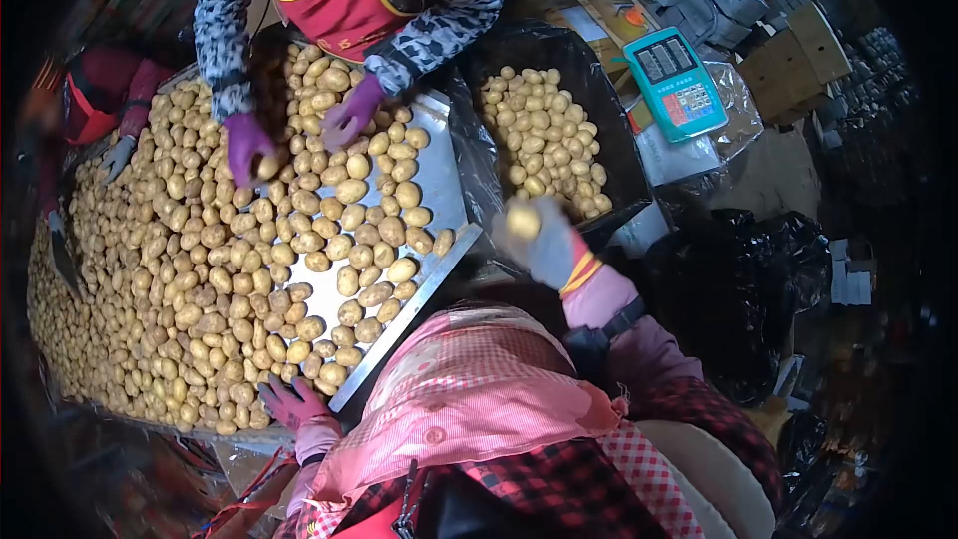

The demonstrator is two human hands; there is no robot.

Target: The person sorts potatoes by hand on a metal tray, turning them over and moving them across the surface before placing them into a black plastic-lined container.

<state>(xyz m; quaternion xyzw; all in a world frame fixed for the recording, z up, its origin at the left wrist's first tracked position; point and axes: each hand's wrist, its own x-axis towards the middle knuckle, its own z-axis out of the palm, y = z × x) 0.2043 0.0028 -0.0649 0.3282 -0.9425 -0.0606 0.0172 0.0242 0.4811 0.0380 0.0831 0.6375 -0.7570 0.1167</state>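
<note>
My right hand [547, 243], in a grey glove with a yellow-striped cuff, grips a potato [523, 221]. It is held in the air between the metal table and the lined crate, slightly smeared by motion. My left hand [291, 403], in a dark pink glove, rests at the near edge of the potato heap [190, 284] with its fingers spread, touching the potatoes there. Loose potatoes lie on the bare metal of the sorting table [436, 175]. In the crate lined with a black bag [621, 125] there is a pile of smaller potatoes [547, 135].
Across the table, a co-worker's purple-gloved hands [246, 148] work among the potatoes. Another person's gloved hand [119, 158] is at the far left. A teal digital scale [676, 85] stands beyond the crate. Black plastic bags [733, 284] lie at the right. The table has a raised metal rim [404, 317].
</note>
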